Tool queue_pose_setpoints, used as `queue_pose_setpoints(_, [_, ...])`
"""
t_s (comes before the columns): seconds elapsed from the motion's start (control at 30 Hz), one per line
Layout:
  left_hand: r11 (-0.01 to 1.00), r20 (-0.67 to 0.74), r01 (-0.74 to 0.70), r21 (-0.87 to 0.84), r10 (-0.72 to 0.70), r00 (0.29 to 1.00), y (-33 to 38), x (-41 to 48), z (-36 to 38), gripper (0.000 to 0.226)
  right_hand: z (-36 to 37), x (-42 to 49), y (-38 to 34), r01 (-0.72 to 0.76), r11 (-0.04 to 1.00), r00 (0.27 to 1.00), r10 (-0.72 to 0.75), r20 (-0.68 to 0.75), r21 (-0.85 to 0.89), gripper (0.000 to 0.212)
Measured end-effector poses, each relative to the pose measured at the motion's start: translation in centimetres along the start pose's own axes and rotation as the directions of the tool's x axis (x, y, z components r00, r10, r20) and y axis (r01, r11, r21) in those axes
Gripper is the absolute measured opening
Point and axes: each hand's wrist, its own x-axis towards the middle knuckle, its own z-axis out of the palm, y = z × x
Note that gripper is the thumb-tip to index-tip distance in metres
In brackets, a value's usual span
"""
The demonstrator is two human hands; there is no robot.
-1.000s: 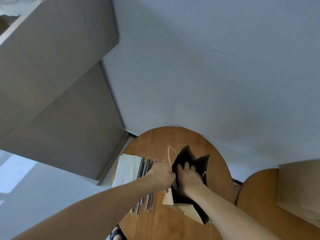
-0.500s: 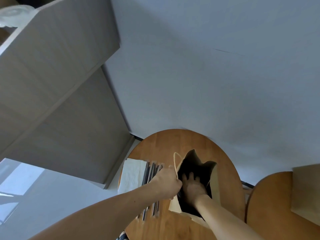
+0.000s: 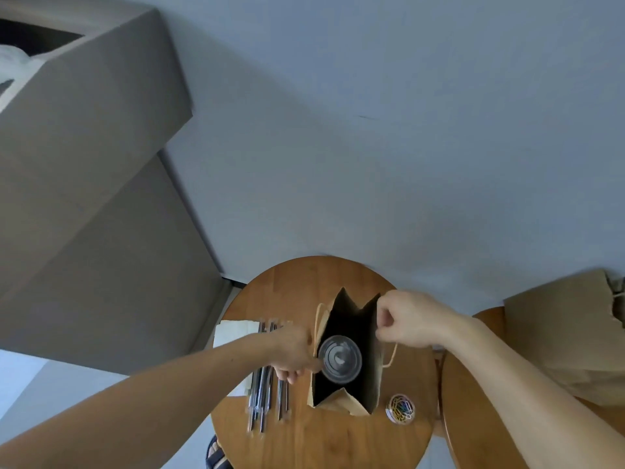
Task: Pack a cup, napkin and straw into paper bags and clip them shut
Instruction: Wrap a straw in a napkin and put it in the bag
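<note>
View from above the round wooden counter. An open paper bag stands upright at its centre; a clear lidded cup sits inside, towards the bag's left wall.

Left hand: forearm reaches in from the lower left, fingers curled, gripping the bag's left rim just beside the cup.

Right hand: forearm enters from the lower right, wrist raised, thumb and fingers pinching the bag's right rim at its cord handle, so the mouth is held wide.

Wrapped straws lie in a row left of the bag, under the left hand, with white napkins beyond them. A tub of coloured paper clips stands just beside the bag's near right corner.
</note>
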Motion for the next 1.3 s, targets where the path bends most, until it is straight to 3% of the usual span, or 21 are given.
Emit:
queue_pose_setpoints(0.07, [0.984, 0.022, -0.024, 0.177, 0.021, 1.0, 0.0, 0.0, -1.4, 0.054, -0.6, -0.6, 0.6, -0.022, 0.996, 1.0, 0.023, -0.02, 0.085, 0.009])
queue_pose_setpoints(0.17, [0.923, -0.031, -0.06, 0.38, 0.078, 0.997, 0.2, -0.1, -4.0, 0.072, -1.3, -0.1, 0.2, 0.012, 0.975, 0.995, 0.012, -0.104, 0.222, 0.015])
queue_pose_setpoints(0.37, [0.902, -0.343, -0.013, 0.431, 0.177, 0.922, -0.7, -0.5, -9.6, 0.025, -2.7, 4.3, -5.7, 0.036, 0.941, 0.96, 0.061, -0.273, 0.336, 0.011])
queue_pose_setpoints(0.5, [0.931, -0.473, 0.017, 0.364, 0.169, 0.865, -4.2, -0.5, -11.3, 0.022, -0.6, 8.9, -13.0, 0.121, 0.879, 0.93, 0.062, -0.362, 0.462, 0.02])
queue_pose_setpoints(0.67, [0.987, -0.495, 0.047, 0.153, 0.036, 0.868, -11.2, 0.8, -11.2, 0.027, 10.1, 15.7, -17.8, -0.108, 0.796, 0.986, 0.164, -0.041, 0.595, 0.031])
queue_pose_setpoints(0.77, [0.997, -0.514, 0.082, 0.014, -0.063, 0.856, -15.2, 2.5, -10.5, 0.021, 17.3, 18.6, -18.1, -0.253, 0.785, 0.958, 0.285, 0.033, 0.566, 0.036])
queue_pose_setpoints(0.9, [0.987, -0.527, 0.114, -0.115, -0.158, 0.835, -19.4, 4.9, -9.3, 0.021, 23.1, 21.5, -18.4, -0.334, 0.783, 0.93, 0.363, 0.05, 0.526, 0.044])
queue_pose_setpoints(1.3, [0.949, -0.501, 0.145, -0.28, -0.273, 0.821, -23.8, 6.9, -7.4, 0.023, 27.9, 26.2, -19.5, -0.422, 0.812, 0.886, 0.463, -0.005, 0.402, 0.031])
